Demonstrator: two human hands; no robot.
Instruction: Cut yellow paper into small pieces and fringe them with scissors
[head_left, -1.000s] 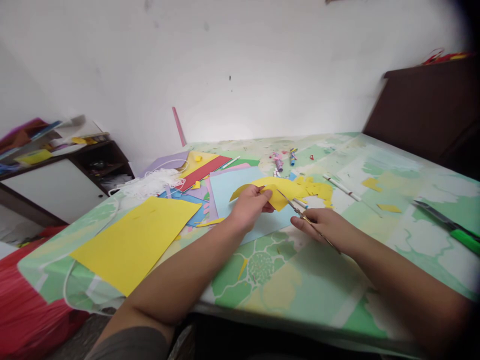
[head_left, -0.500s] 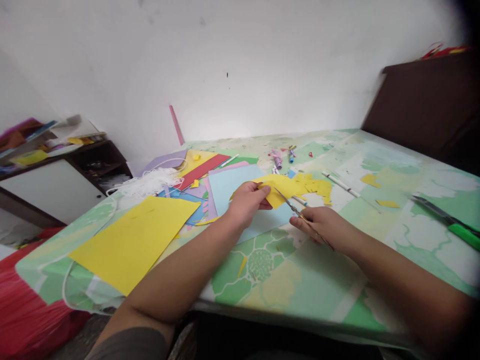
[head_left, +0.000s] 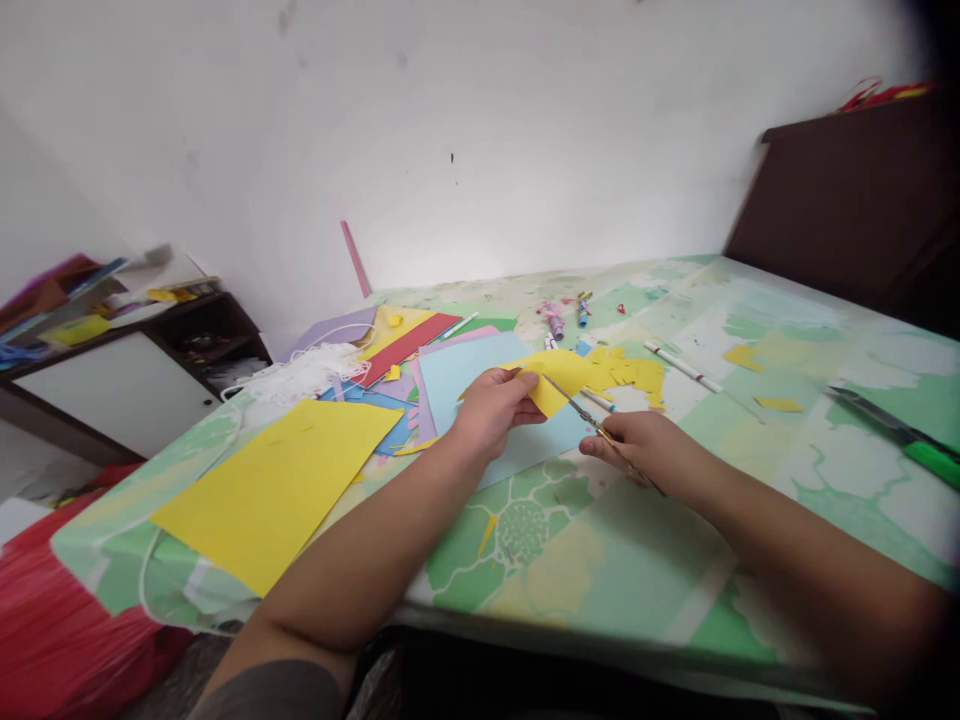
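Note:
My left hand (head_left: 496, 408) pinches a piece of yellow paper (head_left: 559, 375) between thumb and fingers, above a light blue sheet (head_left: 536, 450). In my right hand (head_left: 637, 445) is a pair of scissors (head_left: 592, 420), its blades pointing up and left into the yellow paper just right of my left thumb. Small yellow paper cuttings (head_left: 630, 375) lie heaped behind the held piece. To the left of my left arm rests a large yellow sheet (head_left: 277, 490).
White cord (head_left: 307, 370) is tangled at the table's left, beside a red strip (head_left: 409, 350). A white marker (head_left: 682, 367) lies behind my right hand. Green-handled scissors (head_left: 907, 435) are at the far right. A flowered cloth (head_left: 645, 560) covers the table.
The view has shifted slightly. Both hands keep nearly the same place, with the scissors still at the yellow paper; I see no clear progress in the cut.

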